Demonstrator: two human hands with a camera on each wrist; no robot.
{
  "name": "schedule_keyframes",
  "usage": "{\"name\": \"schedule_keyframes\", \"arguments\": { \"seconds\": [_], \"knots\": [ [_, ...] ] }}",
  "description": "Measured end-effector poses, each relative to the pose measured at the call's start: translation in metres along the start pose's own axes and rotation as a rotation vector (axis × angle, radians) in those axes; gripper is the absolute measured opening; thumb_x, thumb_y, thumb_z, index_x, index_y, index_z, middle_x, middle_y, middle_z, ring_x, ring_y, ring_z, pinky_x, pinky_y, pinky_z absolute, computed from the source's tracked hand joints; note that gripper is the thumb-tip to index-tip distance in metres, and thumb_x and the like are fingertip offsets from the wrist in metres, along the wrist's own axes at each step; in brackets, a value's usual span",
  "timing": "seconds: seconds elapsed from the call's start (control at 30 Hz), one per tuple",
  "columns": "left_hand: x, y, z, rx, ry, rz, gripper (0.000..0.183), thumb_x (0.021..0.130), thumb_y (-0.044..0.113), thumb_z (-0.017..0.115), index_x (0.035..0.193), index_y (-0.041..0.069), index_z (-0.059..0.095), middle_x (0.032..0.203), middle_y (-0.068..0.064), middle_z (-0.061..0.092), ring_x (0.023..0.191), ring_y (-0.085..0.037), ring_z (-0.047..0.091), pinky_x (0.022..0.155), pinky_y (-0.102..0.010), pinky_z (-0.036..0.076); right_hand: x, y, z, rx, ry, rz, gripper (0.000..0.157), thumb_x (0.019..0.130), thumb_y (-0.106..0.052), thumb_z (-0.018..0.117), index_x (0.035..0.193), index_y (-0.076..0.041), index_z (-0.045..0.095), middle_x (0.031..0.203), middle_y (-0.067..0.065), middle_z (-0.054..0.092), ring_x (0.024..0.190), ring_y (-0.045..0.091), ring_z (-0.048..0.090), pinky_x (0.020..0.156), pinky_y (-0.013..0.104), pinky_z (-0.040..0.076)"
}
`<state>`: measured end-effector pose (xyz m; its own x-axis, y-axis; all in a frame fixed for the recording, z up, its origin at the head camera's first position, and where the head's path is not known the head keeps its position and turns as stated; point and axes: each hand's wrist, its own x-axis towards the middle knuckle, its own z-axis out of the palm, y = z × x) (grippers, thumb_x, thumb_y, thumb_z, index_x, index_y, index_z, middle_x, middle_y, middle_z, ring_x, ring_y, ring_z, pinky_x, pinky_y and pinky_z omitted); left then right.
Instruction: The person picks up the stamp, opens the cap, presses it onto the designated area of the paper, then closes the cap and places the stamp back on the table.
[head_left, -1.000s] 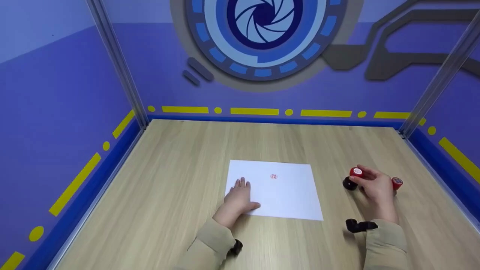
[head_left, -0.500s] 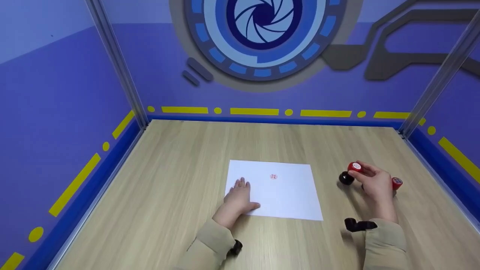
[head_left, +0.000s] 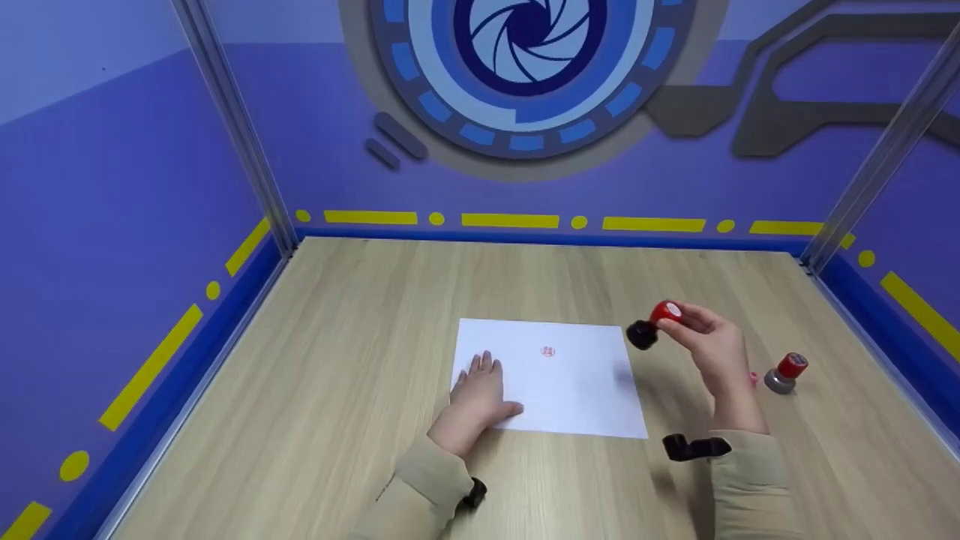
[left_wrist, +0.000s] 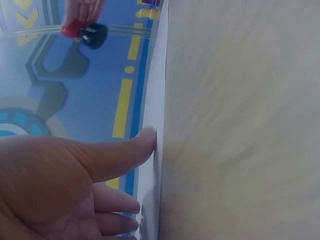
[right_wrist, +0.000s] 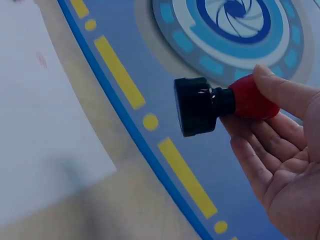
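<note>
A stamp [head_left: 643,335] with a rounded red handle and a round black base is pinched by its handle between the thumb and fingers of my right hand [head_left: 718,351]. It is raised off the table by the right edge of a white sheet of paper [head_left: 574,397], its base tilted toward the left. In the right wrist view the black base [right_wrist: 196,106] points left, away from the palm. A small red round imprint [head_left: 548,352] marks the upper middle of the sheet. My left hand [head_left: 478,394] rests on the paper's left part, fingers straight and thumb spread.
On the wooden table [head_left: 360,337], a second stamp [head_left: 790,367] with a red handle and grey base stands to the right. Beside it a small pink thing [head_left: 754,379] shows partly behind my right wrist. Blue panels [head_left: 315,150] with metal posts enclose the table.
My right hand has lifted the red-and-black stamp and carried it left to the paper's edge, uncovering the second stamp's grey base. The left hand stays in place.
</note>
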<state>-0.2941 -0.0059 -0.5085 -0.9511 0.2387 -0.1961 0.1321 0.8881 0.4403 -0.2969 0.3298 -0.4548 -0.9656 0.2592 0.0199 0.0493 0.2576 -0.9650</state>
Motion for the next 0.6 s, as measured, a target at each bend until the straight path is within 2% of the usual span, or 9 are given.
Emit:
{"name": "schedule_keyframes", "arguments": {
  "seconds": [0.1,0.27,0.4,0.5,0.6],
  "knots": [
    [0.0,0.004,-0.002,-0.096,0.047,0.074,0.08,0.097,0.041,0.071,0.156,-0.002,0.038,0.168,-0.021,0.029,0.159,-0.035,0.024,0.13,-0.05,0.023,-0.003,-0.006,0.019,0.159,-0.056,-0.02,0.055,0.09,-0.027,0.081,0.136,-0.004,0.062,0.098,-0.024,0.072,0.097,-0.003,0.067,0.087,0.01,0.056],
    [-0.001,0.011,-0.001,-0.422,0.185,0.251,0.068,0.1,0.04,0.066,0.152,0.001,0.047,0.159,-0.019,0.045,0.151,-0.035,0.041,0.125,-0.048,0.035,-0.011,-0.01,0.058,0.424,-0.117,-0.022,0.022,0.093,-0.009,0.076,0.114,-0.017,0.072,0.099,-0.014,0.077,0.097,0.003,0.071,0.088,0.017,0.06],
    [-0.001,0.016,0.001,-0.688,0.249,0.327,0.06,0.1,0.032,0.069,0.148,0.0,0.052,0.149,-0.018,0.057,0.139,-0.033,0.056,0.116,-0.044,0.047,-0.018,-0.008,0.091,0.596,-0.148,-0.037,0.025,0.094,0.004,0.07,0.101,-0.02,0.074,0.096,-0.008,0.079,0.095,0.006,0.073,0.086,0.019,0.061],
    [0.0,0.019,0.003,-0.863,0.257,0.349,0.058,0.098,0.023,0.072,0.147,-0.001,0.053,0.142,-0.019,0.064,0.131,-0.03,0.064,0.109,-0.035,0.053,-0.024,-0.006,0.11,0.658,-0.185,-0.042,0.025,0.093,0.005,0.07,0.102,-0.018,0.075,0.098,-0.004,0.079,0.096,0.008,0.074,0.087,0.021,0.061],
    [0.002,0.021,0.004,-0.972,0.279,0.354,0.054,0.096,0.017,0.074,0.143,0.0,0.057,0.136,-0.019,0.067,0.125,-0.028,0.068,0.102,-0.028,0.057,-0.03,-0.004,0.122,0.678,-0.21,-0.035,0.021,0.095,0.003,0.069,0.108,-0.013,0.073,0.103,-0.003,0.079,0.1,0.011,0.074,0.089,0.023,0.062]
  ]
}}
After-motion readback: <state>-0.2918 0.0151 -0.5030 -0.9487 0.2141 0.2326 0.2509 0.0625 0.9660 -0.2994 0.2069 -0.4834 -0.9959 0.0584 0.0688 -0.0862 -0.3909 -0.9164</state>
